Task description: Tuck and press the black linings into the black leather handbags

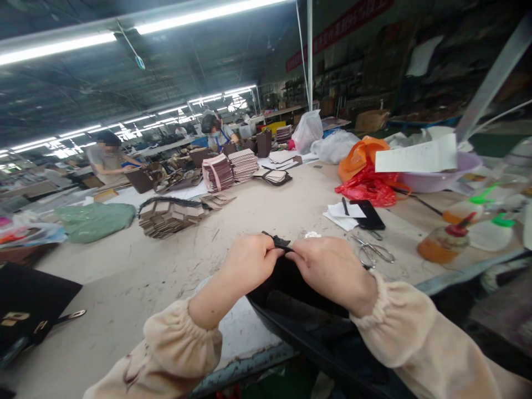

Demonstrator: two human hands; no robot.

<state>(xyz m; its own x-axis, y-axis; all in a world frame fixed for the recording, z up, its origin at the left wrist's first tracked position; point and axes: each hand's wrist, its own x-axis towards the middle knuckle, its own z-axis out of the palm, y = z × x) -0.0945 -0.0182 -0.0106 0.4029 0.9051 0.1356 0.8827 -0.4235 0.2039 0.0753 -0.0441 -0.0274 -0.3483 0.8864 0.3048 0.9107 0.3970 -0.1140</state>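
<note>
A black bag [299,316] with its mouth towards me rests at the table's front edge, its lower part hanging past the edge. My left hand [253,260] pinches the far rim of the bag between thumb and bent fingers. Close beside it, my right hand [328,269] grips the same rim, thumb against the near face. A short dark strip of the edge sticks up between the two hands. The fingertips on the far side are hidden. Just right of my right hand lie metal scissors [374,252].
Glue bottles [443,241], a black phone [369,215] and red plastic bag [366,188] lie right. Bundled brown pieces [170,216], a green bag [95,221] and a black bag with gold hardware [33,305] are left. Stacked panels [218,173] and co-workers [110,158] are beyond.
</note>
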